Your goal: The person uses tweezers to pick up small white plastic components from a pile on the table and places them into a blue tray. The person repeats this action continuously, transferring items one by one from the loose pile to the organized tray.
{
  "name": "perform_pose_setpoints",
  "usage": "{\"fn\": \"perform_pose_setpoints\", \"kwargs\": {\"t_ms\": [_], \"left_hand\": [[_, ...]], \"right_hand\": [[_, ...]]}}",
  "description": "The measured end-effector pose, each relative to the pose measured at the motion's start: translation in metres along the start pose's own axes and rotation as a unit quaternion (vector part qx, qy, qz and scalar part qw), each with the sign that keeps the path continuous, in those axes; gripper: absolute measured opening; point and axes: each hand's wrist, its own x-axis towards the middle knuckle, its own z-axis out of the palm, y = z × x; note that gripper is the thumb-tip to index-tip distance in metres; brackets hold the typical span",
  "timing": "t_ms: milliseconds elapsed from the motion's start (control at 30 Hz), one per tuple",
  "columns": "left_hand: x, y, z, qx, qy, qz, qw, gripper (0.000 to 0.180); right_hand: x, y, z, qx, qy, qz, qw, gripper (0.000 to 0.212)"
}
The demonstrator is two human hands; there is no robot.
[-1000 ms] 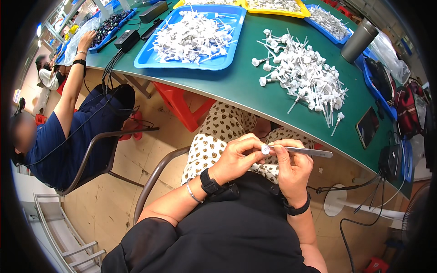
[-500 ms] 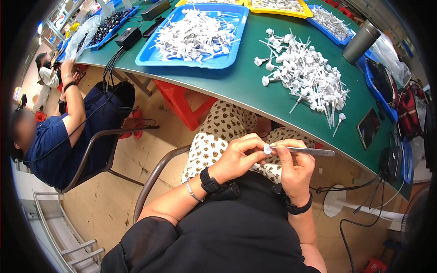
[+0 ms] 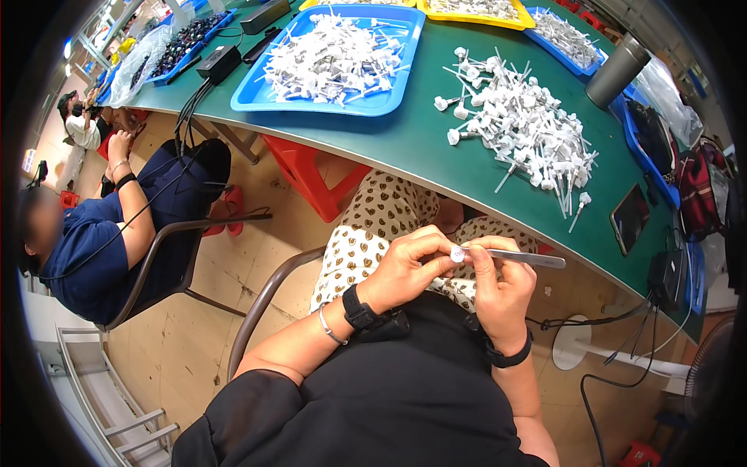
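Above my lap, my left hand [image 3: 412,268] pinches a small white plastic piece [image 3: 457,254] with a round head between thumb and fingers. My right hand [image 3: 504,296] is closed around flat metal tweezers [image 3: 537,259], whose broad end sticks out to the right. The tips of the tweezers are at the white piece, hidden by my fingers. On the green table [image 3: 436,156] lies a loose pile of white plastic parts [image 3: 529,117] with thin stems. Left of it, a blue tray [image 3: 243,97] carries similar white parts [image 3: 334,62].
Yellow trays [image 3: 529,23] stand at the far edge. A grey metal bottle [image 3: 617,71], a phone [image 3: 629,219] and a black box with cables [image 3: 667,279] are on the right. A co-worker in a blue shirt [image 3: 89,253] sits at left beside a red stool [image 3: 307,175].
The tweezers' broad end has shifted slightly left and down with my right hand. The co-worker's hand has come down, away from the clear plastic bag. My left hand stays almost still.
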Motion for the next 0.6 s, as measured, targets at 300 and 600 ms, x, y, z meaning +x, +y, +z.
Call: {"fn": "perform_pose_setpoints", "kwargs": {"t_ms": [300,600], "left_hand": [[0.0,-0.008,0.003,0.059,0.006,0.027,0.998,0.01],[0.002,-0.002,0.003,-0.147,0.007,-0.065,0.987,0.01]], "right_hand": [[0.005,-0.01,-0.01,-0.081,-0.064,-0.003,0.995,0.004],[0.002,-0.006,-0.01,0.024,0.019,-0.016,0.999,0.009]]}}
